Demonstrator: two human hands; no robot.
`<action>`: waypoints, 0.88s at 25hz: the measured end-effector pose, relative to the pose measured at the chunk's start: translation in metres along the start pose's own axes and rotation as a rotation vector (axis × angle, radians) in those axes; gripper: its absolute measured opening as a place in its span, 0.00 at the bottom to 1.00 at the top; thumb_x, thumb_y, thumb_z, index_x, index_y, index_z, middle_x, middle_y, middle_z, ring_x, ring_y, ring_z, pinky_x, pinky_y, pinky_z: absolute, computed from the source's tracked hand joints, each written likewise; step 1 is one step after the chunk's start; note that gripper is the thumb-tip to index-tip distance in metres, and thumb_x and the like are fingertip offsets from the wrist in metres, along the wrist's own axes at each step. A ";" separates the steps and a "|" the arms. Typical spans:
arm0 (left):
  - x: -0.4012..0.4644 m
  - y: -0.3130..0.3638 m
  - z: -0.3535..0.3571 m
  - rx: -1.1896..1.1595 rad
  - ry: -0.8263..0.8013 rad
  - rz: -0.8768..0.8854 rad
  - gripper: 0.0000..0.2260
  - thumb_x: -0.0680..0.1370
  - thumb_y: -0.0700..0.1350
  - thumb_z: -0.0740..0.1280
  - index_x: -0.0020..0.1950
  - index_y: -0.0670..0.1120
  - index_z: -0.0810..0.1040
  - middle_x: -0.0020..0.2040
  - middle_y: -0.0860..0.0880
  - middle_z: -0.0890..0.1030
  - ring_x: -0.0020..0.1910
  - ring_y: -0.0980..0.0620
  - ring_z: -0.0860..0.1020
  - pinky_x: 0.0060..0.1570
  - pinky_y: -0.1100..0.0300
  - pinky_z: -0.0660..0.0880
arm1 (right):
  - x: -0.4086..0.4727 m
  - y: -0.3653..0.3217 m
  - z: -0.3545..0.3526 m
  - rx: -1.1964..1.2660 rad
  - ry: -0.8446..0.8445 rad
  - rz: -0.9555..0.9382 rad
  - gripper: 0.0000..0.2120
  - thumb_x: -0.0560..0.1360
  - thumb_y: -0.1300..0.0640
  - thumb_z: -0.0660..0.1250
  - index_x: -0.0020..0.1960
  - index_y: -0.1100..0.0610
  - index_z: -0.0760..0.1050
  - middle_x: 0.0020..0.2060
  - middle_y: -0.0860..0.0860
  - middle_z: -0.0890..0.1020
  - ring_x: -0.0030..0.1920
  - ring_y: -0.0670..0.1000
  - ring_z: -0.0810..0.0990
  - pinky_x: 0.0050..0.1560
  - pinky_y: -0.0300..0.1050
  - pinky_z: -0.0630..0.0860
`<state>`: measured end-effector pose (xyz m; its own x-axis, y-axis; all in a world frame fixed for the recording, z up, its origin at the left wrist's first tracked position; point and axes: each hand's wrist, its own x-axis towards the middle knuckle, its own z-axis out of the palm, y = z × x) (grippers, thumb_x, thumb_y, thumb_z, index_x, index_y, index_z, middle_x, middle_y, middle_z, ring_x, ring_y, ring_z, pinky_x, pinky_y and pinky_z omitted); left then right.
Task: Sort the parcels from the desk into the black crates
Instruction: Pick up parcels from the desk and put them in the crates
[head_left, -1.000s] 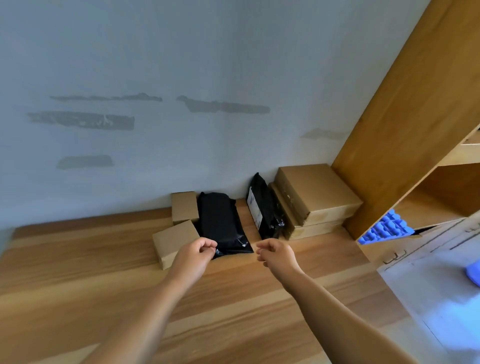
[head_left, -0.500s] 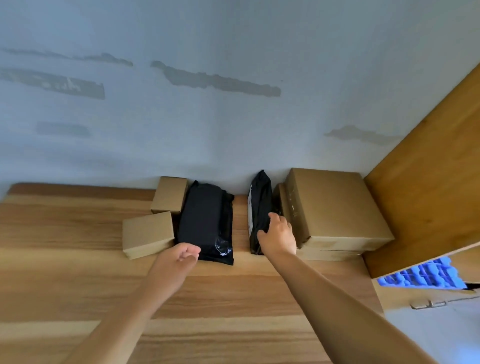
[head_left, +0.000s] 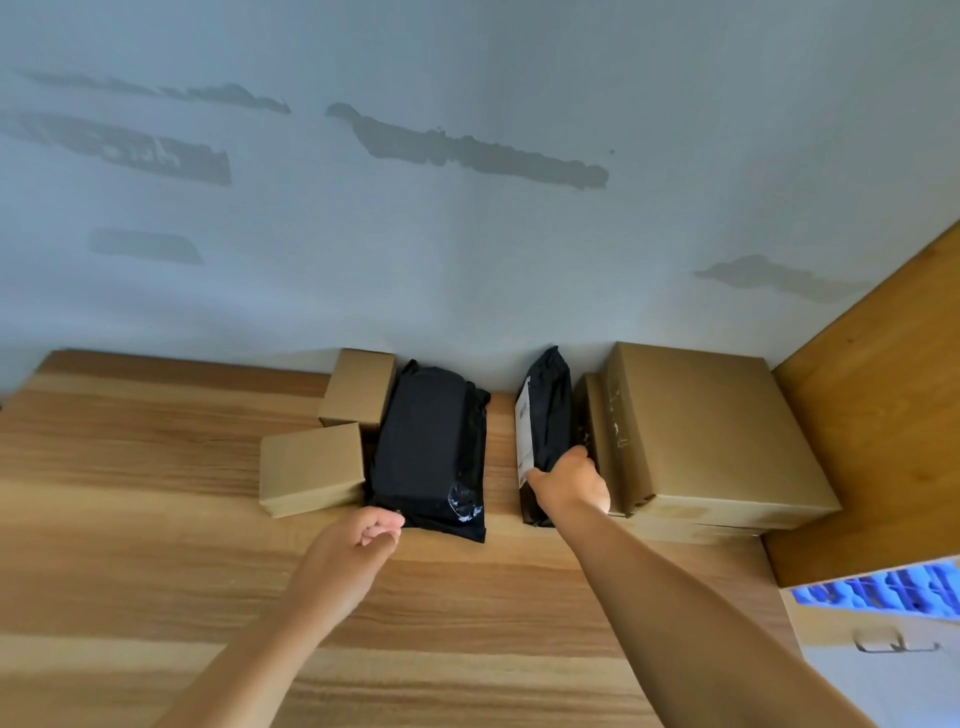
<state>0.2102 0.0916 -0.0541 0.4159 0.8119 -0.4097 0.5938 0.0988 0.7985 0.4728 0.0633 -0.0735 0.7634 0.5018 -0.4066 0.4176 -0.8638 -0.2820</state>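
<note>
Upright black parcel (head_left: 546, 415): a black plastic mailer standing on its long edge at the back of the desk, against the wall, with a white label (head_left: 524, 434) on its left face. It leans against the stacked boxes on its right.
Right hand (head_left: 571, 486): reaches forward and grips the near end of the upright black parcel, fingers curled over its top edge on the side facing the boxes.
Left hand (head_left: 358, 545): loosely curled with fingertips tucked in, holding nothing, just at the near corner of the flat black parcel; whether it touches the plastic cannot be told.
Flat black parcel (head_left: 428, 449): a larger black mailer lying flat, left of the upright one, with a strip of bare desk between them.
Small boxes: two brown cartons touch the flat parcel's left side, one near (head_left: 311, 467), one behind it at the wall (head_left: 358, 387).
Stacked boxes (head_left: 701, 431): larger brown cartons piled at the right.
Desk (head_left: 130, 519): light striped wood.
Wall (head_left: 467, 234): pale blue-grey with darker patched streaks.
Cabinet (head_left: 883, 389): a wooden side panel at far right.
</note>
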 end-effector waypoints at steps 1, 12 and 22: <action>-0.001 0.002 -0.002 -0.005 -0.008 0.002 0.11 0.77 0.43 0.63 0.47 0.61 0.76 0.47 0.60 0.81 0.50 0.64 0.77 0.43 0.69 0.70 | -0.004 0.001 -0.003 0.042 -0.005 0.010 0.24 0.74 0.47 0.67 0.63 0.61 0.65 0.57 0.57 0.77 0.54 0.60 0.79 0.48 0.51 0.78; -0.010 0.032 -0.041 -0.141 -0.029 0.104 0.11 0.77 0.42 0.64 0.47 0.59 0.78 0.48 0.57 0.82 0.50 0.59 0.79 0.44 0.62 0.73 | -0.088 -0.014 -0.041 0.800 -0.074 -0.138 0.19 0.70 0.54 0.72 0.58 0.54 0.74 0.46 0.49 0.82 0.45 0.50 0.83 0.47 0.51 0.82; -0.037 0.092 -0.107 -0.360 0.060 0.292 0.13 0.75 0.49 0.70 0.59 0.52 0.74 0.52 0.55 0.80 0.50 0.56 0.79 0.44 0.62 0.73 | -0.171 -0.073 -0.093 1.323 -0.377 -0.418 0.14 0.73 0.62 0.70 0.58 0.60 0.76 0.50 0.56 0.85 0.50 0.55 0.84 0.41 0.50 0.81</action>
<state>0.1757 0.1323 0.0813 0.4830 0.8663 -0.1275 0.1764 0.0464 0.9832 0.3577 0.0362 0.0979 0.4405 0.8659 -0.2369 -0.3420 -0.0821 -0.9361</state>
